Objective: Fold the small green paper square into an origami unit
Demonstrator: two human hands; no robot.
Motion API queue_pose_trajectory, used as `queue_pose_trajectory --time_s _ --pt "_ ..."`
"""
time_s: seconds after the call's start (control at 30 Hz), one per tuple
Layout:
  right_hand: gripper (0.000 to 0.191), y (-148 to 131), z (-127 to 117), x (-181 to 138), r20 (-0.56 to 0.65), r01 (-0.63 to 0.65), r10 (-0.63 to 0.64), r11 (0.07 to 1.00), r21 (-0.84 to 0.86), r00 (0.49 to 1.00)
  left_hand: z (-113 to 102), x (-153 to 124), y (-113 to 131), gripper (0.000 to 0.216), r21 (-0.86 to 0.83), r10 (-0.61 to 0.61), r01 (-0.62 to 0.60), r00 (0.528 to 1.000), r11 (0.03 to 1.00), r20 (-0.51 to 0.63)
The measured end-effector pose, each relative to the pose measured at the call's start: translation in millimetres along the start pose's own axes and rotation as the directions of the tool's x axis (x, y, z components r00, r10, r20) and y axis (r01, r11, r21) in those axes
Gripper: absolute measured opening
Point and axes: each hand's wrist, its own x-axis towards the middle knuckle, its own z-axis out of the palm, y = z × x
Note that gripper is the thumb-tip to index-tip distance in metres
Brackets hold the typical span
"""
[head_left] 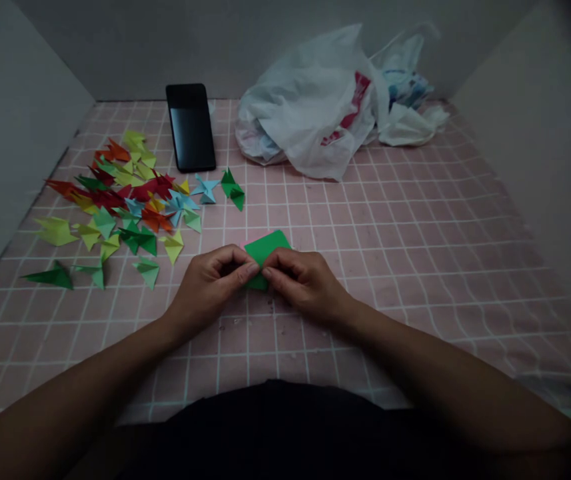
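A green square of paper [270, 245] is in front of me, low over the cloth, with a thin pink paper edge [245, 245] showing at its upper left. My left hand [218, 277] is closed in a pinch at the paper, thumb against forefinger. Opposite it, my right hand [305, 280] pinches too, its fingertips almost meeting the left ones. The fingers cover the middle of the paper, so any fold there is hidden. Folded paper cranes [138, 237] in green, yellow, red, orange and blue lie in a loose heap to the left.
A black phone [192, 130] lies beyond the cranes, near the back wall. White plastic bags [310, 107] are bunched at the back, right of centre. Pink checked cloth [415, 267] covers the surface, which walls border on the left, back and right.
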Motion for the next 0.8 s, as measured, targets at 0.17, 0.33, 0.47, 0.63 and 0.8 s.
queue_pose_trajectory --time_s 0.17,0.33,0.47,0.63,0.8 --pt "0.023 -0.2 1.1 -1.1 0.061 -0.099 0.089 0.979 0.18 0.994 -0.2 -0.7 1.9 0.018 0.018 0.01 -0.01 1.0 1.0 -0.001" --pt "0.02 -3.3 -0.6 -0.9 0.009 0.048 -0.047 0.998 -0.045 0.999 2.0 -3.6 3.2 0.02 0.023 0.023 -0.022 0.999 0.999 -0.025" --pt "0.019 -4.4 -1.5 -1.1 -0.015 0.056 -0.057 0.996 -0.077 0.998 -0.1 -2.8 2.2 0.024 0.01 0.001 -0.001 1.0 1.0 -0.009" --pt "0.018 -1.6 -0.2 -0.3 -0.065 -0.074 0.082 0.99 0.124 0.994 -3.2 -1.0 -2.2 0.02 -0.18 -0.016 -0.005 0.993 0.984 -0.116" --pt "0.015 -1.6 3.7 0.5 -0.154 -0.104 0.161 0.939 0.327 0.975 1.4 -1.5 -3.9 0.016 -0.102 0.049 -0.057 0.996 0.993 -0.079"
